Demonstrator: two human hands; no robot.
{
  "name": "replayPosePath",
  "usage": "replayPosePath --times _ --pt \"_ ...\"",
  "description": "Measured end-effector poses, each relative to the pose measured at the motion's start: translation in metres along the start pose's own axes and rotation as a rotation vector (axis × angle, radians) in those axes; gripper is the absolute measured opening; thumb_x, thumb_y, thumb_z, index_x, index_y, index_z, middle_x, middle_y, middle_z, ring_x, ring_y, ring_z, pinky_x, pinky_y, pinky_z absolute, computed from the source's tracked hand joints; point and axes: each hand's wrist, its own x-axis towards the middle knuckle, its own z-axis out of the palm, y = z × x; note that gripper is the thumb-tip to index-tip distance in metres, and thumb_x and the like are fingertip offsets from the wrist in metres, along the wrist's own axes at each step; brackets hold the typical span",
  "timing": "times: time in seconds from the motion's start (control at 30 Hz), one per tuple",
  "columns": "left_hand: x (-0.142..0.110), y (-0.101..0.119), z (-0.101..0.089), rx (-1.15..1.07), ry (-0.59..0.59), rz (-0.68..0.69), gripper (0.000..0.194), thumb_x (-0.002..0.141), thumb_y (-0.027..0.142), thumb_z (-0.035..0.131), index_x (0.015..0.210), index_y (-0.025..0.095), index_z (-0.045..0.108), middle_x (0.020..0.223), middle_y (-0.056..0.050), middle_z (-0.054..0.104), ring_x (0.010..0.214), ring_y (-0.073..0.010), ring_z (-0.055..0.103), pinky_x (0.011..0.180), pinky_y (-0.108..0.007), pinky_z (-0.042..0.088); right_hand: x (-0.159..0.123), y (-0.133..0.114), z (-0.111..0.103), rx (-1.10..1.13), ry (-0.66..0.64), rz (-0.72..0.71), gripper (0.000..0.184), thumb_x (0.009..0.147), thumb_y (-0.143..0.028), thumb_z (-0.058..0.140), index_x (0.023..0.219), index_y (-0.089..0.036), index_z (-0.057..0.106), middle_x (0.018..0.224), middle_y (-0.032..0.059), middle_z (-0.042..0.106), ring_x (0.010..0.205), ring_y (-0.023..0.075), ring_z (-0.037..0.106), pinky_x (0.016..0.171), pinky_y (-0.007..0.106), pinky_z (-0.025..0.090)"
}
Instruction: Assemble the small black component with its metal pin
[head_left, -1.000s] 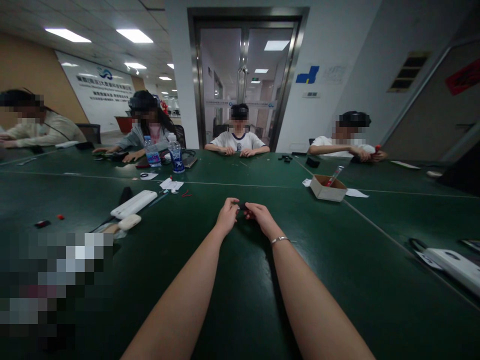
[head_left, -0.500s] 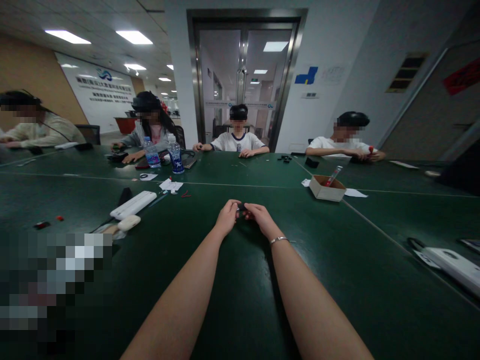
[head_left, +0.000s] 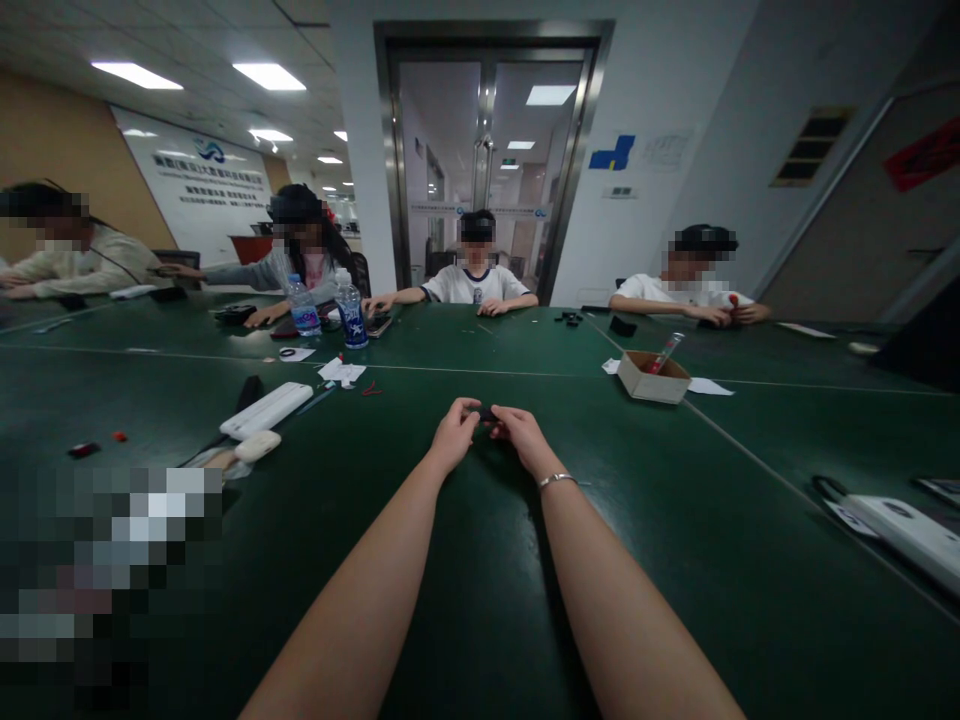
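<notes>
My left hand point(head_left: 453, 434) and my right hand point(head_left: 520, 434) meet over the middle of the green table point(head_left: 480, 600), arms stretched forward. Between their fingertips they pinch a small dark object point(head_left: 486, 413), too small to identify. Both hands have fingers curled in a pinch. A thin bracelet point(head_left: 559, 480) circles my right wrist.
A white power strip point(head_left: 266, 408) and a white case point(head_left: 257, 445) lie to the left, two water bottles point(head_left: 351, 313) farther back. A small cardboard box point(head_left: 652, 377) holding a red-tipped pen stands right of centre. White devices point(head_left: 904, 527) sit at the right edge. Several people sit along the far side.
My hands stay together on the small dark object, barely shifted. The person across the table has reached one hand out to the left.
</notes>
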Motion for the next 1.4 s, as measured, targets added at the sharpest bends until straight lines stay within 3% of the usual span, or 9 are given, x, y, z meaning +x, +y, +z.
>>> replayPosePath --times 0.37,0.47,0.57,0.7,0.8,0.97,1.1,1.23,1.4 --pt "-0.003 0.013 0.0 -0.067 0.051 0.006 0.025 0.077 0.021 0.059 0.102 0.018 0.056 0.09 -0.004 0.06 0.072 -0.0113 0.058 0.05 -0.017 0.043 0.0 -0.001 0.001 0.038 0.059 -0.005 0.032 0.061 -0.044 0.076 0.066 -0.016 0.06 0.059 0.0018 0.062 0.046 0.0109 0.054 0.047 0.023 0.045" --pt "-0.004 0.016 -0.001 -0.073 0.055 0.006 0.018 0.077 0.021 0.061 0.094 0.015 0.059 0.086 -0.005 0.062 0.071 -0.0114 0.06 0.05 -0.017 0.043 0.001 -0.002 0.0 0.082 0.108 0.004 0.027 0.065 -0.035 0.074 0.079 -0.019 0.058 0.053 -0.0031 0.059 0.045 0.0119 0.056 0.048 0.023 0.047" --pt "-0.002 0.015 -0.002 -0.104 0.086 -0.003 0.018 0.077 0.025 0.064 0.091 0.015 0.061 0.083 -0.005 0.064 0.067 -0.0112 0.062 0.048 -0.016 0.044 0.001 -0.003 0.0 0.079 0.055 0.008 0.029 0.069 -0.027 0.07 0.095 -0.02 0.058 0.052 -0.006 0.057 0.046 0.012 0.056 0.053 0.024 0.05" --pt "0.002 0.012 -0.004 -0.14 0.148 -0.026 0.021 0.078 0.03 0.064 0.092 0.015 0.061 0.083 -0.005 0.065 0.064 -0.0105 0.062 0.048 -0.017 0.045 -0.001 -0.003 0.001 -0.086 -0.1 -0.045 0.023 0.072 -0.021 0.068 0.094 -0.018 0.063 0.07 -0.0008 0.065 0.049 0.009 0.055 0.052 0.022 0.046" --pt "0.004 0.011 -0.005 -0.139 0.176 -0.028 0.017 0.08 0.026 0.061 0.093 0.015 0.061 0.084 -0.005 0.064 0.065 -0.0102 0.061 0.048 -0.018 0.046 0.0 0.0 0.006 -0.225 -0.137 -0.097 0.022 0.071 -0.017 0.067 0.094 -0.018 0.064 0.077 0.0006 0.066 0.054 0.01 0.055 0.053 0.023 0.044" --pt "0.003 0.01 -0.006 -0.033 0.17 0.035 0.015 0.082 0.022 0.057 0.094 0.015 0.062 0.086 -0.007 0.063 0.071 -0.0129 0.06 0.05 -0.02 0.048 0.001 0.002 0.013 -0.581 -0.056 -0.253 0.02 0.065 -0.013 0.071 0.082 -0.019 0.062 0.083 0.0001 0.066 0.071 0.0138 0.058 0.067 0.027 0.044" --pt "0.004 0.007 -0.005 0.158 0.127 0.152 0.015 0.078 0.023 0.062 0.089 0.015 0.065 0.094 -0.008 0.06 0.075 -0.0142 0.059 0.059 -0.025 0.051 0.002 0.0 0.016 -0.871 -0.003 -0.298 0.015 0.064 -0.018 0.074 0.071 -0.018 0.061 0.075 0.0 0.062 0.071 0.0159 0.054 0.066 0.026 0.04" --pt "0.007 0.003 -0.005 0.241 0.091 0.185 0.016 0.076 0.027 0.065 0.088 0.017 0.066 0.094 -0.007 0.06 0.075 -0.0132 0.057 0.07 -0.028 0.05 0.003 -0.001 0.016 -0.965 0.005 -0.322 0.01 0.071 -0.022 0.069 0.068 -0.017 0.061 0.072 0.0012 0.058 0.069 0.0161 0.052 0.063 0.026 0.037" --pt "0.008 0.001 -0.004 0.254 0.087 0.166 0.02 0.077 0.032 0.065 0.09 0.017 0.065 0.091 -0.006 0.063 0.074 -0.0134 0.056 0.071 -0.028 0.049 0.002 -0.002 0.017 -0.962 0.02 -0.309 0.009 0.07 -0.021 0.068 0.067 -0.017 0.061 0.071 0.0011 0.058 0.066 0.0149 0.05 0.059 0.024 0.035"
